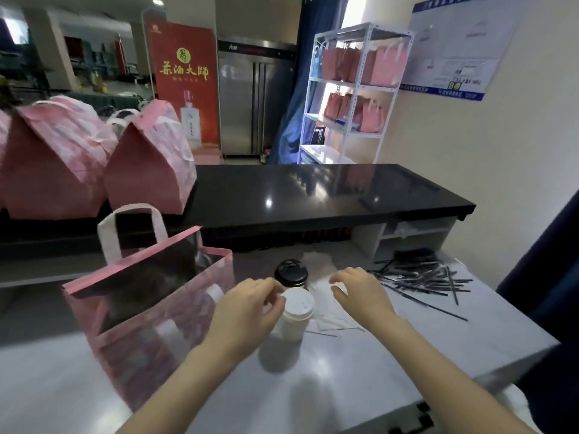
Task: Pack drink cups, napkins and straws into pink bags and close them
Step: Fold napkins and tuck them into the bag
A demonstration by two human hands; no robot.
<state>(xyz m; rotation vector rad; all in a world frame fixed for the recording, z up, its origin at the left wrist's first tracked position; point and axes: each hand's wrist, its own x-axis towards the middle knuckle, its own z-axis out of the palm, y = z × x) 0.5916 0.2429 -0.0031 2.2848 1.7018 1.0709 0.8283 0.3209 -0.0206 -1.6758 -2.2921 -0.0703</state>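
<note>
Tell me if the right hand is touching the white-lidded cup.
Apart. The head view shows a clear strip of napkins between the right hand and the white-lidded cup.

A red banner (185, 51) stands beside a steel fridge (250, 104), white shelving (376, 88) near a blue curtain (291, 114)

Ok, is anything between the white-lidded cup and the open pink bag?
Only the left hand itself, beside the white-lidded cup. The open pink bag stands just left, its mouth unblocked.

Left hand (247, 308) by white cup (296, 311), right hand (360, 292) over napkins (332, 319)
</note>
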